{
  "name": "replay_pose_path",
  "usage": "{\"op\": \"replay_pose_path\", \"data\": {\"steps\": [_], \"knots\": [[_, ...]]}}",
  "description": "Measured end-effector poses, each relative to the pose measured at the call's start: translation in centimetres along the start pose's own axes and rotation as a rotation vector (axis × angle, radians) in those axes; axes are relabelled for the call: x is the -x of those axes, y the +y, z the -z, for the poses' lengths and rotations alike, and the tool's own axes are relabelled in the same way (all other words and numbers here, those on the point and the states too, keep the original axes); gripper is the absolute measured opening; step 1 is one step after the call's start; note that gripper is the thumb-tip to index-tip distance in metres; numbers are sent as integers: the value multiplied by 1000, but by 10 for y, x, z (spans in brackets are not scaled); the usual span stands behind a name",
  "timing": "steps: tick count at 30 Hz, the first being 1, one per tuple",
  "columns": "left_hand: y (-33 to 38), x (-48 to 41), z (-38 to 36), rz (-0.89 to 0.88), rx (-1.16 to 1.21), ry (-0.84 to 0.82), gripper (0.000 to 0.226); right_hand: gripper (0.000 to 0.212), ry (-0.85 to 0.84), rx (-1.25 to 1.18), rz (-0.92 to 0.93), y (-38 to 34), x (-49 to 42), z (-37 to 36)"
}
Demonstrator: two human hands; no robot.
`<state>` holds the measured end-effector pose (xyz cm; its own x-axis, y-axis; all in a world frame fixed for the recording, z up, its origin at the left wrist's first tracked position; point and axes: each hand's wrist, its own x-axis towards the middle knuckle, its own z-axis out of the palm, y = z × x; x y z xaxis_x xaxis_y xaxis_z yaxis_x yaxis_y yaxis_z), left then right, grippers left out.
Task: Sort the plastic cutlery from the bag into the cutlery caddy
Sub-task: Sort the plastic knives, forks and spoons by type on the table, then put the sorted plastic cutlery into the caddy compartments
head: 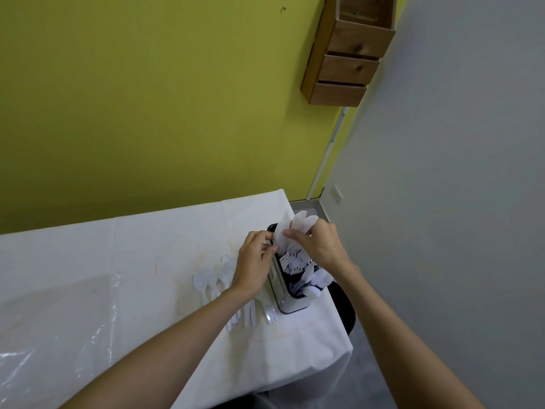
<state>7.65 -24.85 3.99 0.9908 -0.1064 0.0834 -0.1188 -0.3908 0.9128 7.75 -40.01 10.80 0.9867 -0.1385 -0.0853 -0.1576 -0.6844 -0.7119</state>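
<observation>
Directly beneath both hands stands the cutlery caddy (pixel 290 304), at the right-hand edge of the table (pixel 147 246). Its long axis runs away from the person, from the wrists out past the fingertips. The left hand (pixel 253 261) comes in over its left wall and the right hand (pixel 318 246) over its right wall, so the two meet above its far end.

Between the fingertips are a few white plastic pieces (pixel 303 221), held nearly upright, with their broad ends fanned above the hands and their handles pointing down into the far compartment. Whether they are knives or spoons I cannot tell. The left hand pinches the leftmost piece between thumb and fingertips; the right hand's fingers are curled round the others.

The coming move looks like a short, straight drop along that upright axis, and neither hand needs to travel sideways.

Below the hands, forks (pixel 285 258) fill the middle compartment, tines up, and spoons in the caddy (pixel 317 280) fill the end nearest the right wrist.

To the left of the left hand and under its forearm, loose spoons (pixel 203 280) and other unsorted cutlery lie flat on the table. The left hand is the nearer one to these. Farther left lies the clear plastic bag (pixel 59 326), flattened.
</observation>
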Motion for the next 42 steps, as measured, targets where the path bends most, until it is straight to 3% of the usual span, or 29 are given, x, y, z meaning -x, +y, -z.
{"op": "replay_pose_path", "data": {"steps": [5, 8, 13, 17, 20, 23, 28, 30, 34, 37, 42], "knots": [[4, 0, 7, 42, 102, 8, 7, 25, 179, -94, 132, -5, 2, -2], [3, 2, 10, 56, 120, 4, 8, 16, 123, 33, 97, 5, 1, -17], [0, 3, 17, 88, 134, 27, 6, 48, 335, -134, 205, -2, 12, -17], [-6, 6, 20, 107, 147, 53, 7, 57, 111, 262, 416, 2, 9, -22], [-11, 9, 25, 110, 105, 43, 8, 60, -20, 551, 423, 22, 7, -36], [-16, 9, 32, 117, 84, 52, 10, 62, 95, 549, 448, 21, 9, -39], [-23, 11, 42, 138, 63, 71, 11, 78, 51, 594, 453, 18, 11, -45], [-27, 13, 46, 143, 46, 77, 11, 71, 147, 566, 444, 7, 9, -46], [-46, 19, 53, 184, -59, 110, 11, 39, 293, 335, 609, -15, 16, -65], [-68, 34, 57, 230, -183, 101, 17, 52, 93, 301, 546, -13, 38, -97], [-115, 80, 63, 47, -510, -209, 45, 69, -417, 551, 189, 41, 58, -159]]}}
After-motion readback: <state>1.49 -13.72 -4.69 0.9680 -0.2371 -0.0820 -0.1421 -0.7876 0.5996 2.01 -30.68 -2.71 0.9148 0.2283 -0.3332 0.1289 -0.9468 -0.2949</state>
